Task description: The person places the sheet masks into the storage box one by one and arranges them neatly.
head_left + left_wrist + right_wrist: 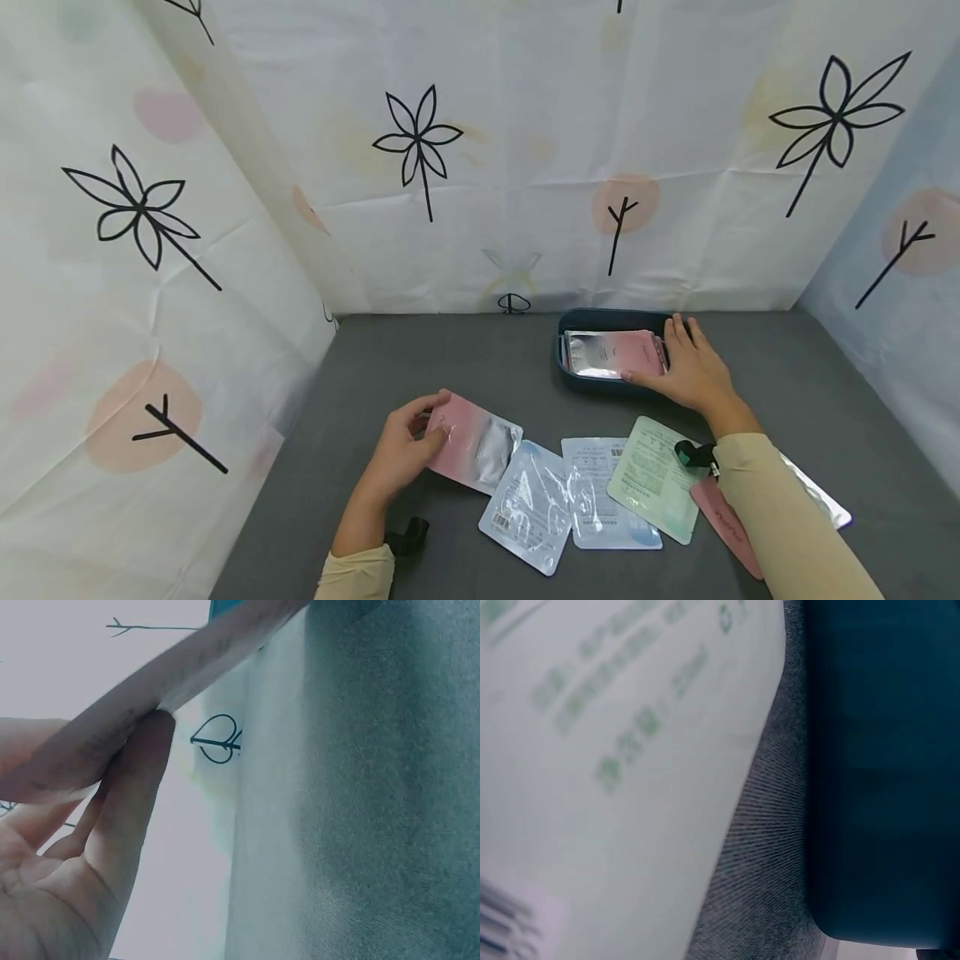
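Pink packet, edge-on, left wrist view only

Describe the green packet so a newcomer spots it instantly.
On the grey table, find the dark blue bin at the back. In front of it, the green packet overlaps the pale blue packet on its left. Only it is green.
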`<state>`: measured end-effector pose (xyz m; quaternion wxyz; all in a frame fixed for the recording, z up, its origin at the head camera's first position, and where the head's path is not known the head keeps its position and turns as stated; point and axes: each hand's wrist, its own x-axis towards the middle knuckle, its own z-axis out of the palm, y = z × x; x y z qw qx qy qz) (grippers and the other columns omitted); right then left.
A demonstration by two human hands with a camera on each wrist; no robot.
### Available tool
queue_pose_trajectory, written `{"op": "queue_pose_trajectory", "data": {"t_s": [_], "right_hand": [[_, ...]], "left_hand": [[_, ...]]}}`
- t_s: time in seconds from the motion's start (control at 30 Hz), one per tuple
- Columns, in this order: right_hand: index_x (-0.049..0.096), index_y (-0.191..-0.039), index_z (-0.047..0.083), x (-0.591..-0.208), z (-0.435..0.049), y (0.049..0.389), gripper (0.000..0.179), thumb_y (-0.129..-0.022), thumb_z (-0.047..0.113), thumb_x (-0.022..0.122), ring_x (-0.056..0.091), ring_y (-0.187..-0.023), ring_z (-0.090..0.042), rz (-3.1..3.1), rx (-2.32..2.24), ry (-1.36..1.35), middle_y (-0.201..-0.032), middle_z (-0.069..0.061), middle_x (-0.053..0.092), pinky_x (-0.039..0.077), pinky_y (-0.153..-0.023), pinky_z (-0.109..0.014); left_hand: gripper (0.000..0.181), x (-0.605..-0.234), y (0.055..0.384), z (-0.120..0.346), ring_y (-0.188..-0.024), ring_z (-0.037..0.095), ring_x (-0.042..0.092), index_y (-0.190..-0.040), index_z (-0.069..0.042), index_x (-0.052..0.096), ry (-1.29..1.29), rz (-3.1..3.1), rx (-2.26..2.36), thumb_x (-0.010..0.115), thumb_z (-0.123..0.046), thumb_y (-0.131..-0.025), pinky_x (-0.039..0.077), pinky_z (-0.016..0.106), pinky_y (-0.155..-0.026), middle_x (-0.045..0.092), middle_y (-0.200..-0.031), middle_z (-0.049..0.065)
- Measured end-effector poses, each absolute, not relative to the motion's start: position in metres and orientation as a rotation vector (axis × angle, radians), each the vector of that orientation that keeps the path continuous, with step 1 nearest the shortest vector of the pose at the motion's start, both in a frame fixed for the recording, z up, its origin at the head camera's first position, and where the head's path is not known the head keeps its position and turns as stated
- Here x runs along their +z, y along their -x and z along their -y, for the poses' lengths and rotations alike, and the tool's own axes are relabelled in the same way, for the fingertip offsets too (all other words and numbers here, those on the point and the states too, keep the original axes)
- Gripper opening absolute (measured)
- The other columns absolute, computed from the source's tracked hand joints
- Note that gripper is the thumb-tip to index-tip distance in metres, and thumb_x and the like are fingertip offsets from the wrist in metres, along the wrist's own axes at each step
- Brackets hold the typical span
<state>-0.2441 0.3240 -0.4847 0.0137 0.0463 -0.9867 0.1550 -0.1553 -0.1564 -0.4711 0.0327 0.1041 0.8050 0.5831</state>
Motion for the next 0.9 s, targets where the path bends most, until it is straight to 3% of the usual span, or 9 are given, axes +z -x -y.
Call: {"op": "queue_pose_trajectory", "data": {"t_s": [0.2, 0.6, 0.9], "right_hand": [[0.006, -0.166, -0.009, -0.484, -0.324, 0.243, 0.137, -0.084, 0.086, 0.062, 0.0, -0.163, -0.05, 3.073, 0.477, -0.142, -0.176, -0.029, 0.0, 0.014, -0.126, -0.072], [0.006, -0.166, -0.009, -0.483, -0.324, 0.247, 0.137, -0.084, 0.086, 0.062, -0.004, -0.164, -0.049, 3.087, 0.463, -0.143, -0.176, -0.029, 0.0, 0.013, -0.127, -0.071], [0.005, -0.166, -0.009, -0.483, -0.324, 0.246, 0.138, -0.084, 0.086, 0.062, -0.005, -0.164, -0.048, 3.089, 0.478, -0.132, -0.176, -0.029, -0.001, 0.013, -0.126, -0.072]], "left_hand": [[0.048, -0.466, 0.157, 0.153, -0.131, 0.033, 0.064, -0.146, -0.013, 0.064, -0.278, -2.485, 1.884, 0.069, -0.001, -0.099, 0.058, 0.025, -0.085, 0.057, -0.158, 0.005], [0.048, -0.453, 0.164, 0.141, -0.13, 0.033, 0.065, -0.145, -0.01, 0.064, -0.361, -2.523, 1.96, 0.069, 0.002, -0.099, 0.057, 0.022, -0.096, 0.061, -0.153, 0.009], [0.049, -0.442, 0.17, 0.127, -0.128, 0.035, 0.066, -0.145, -0.007, 0.063, -0.419, -2.493, 2.012, 0.07, 0.003, -0.098, 0.059, 0.023, -0.093, 0.06, -0.153, 0.01]]}}
